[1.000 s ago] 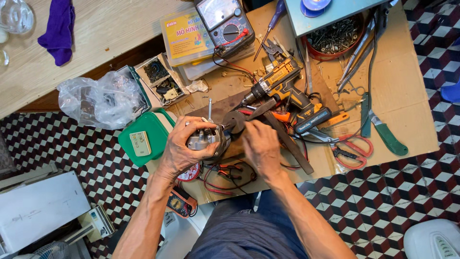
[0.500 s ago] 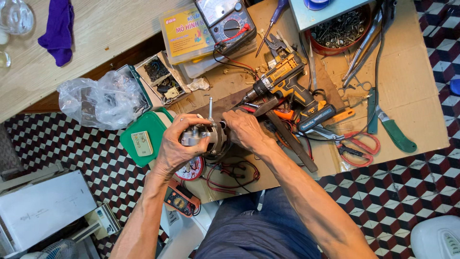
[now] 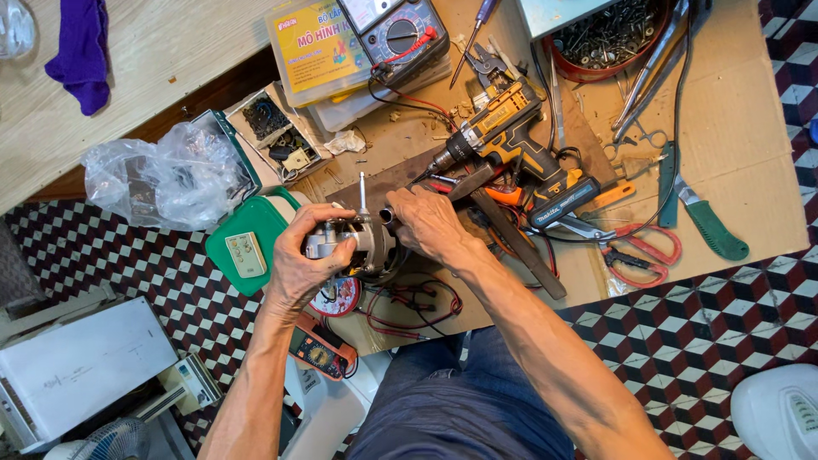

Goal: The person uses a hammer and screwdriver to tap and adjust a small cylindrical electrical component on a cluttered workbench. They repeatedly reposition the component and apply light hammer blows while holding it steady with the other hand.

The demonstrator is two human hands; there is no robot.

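Over cluttered cardboard bench [image 3: 750, 128]: left hand [image 3: 298, 264] grasps small motor [image 3: 354, 238]; right hand [image 3: 430, 223] pinches short metal tube [image 3: 385, 215] at housing. Risk: tube slips, drops among red wires [image 3: 417, 311].

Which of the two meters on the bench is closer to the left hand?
The small orange meter, right below the left hand at the table's near edge. The grey multimeter sits far up the bench, beyond the motor.

Right hand [image 3: 430, 223] moved onto the motor [image 3: 358, 240].

Bright, even daylight; sharp, soft shadows
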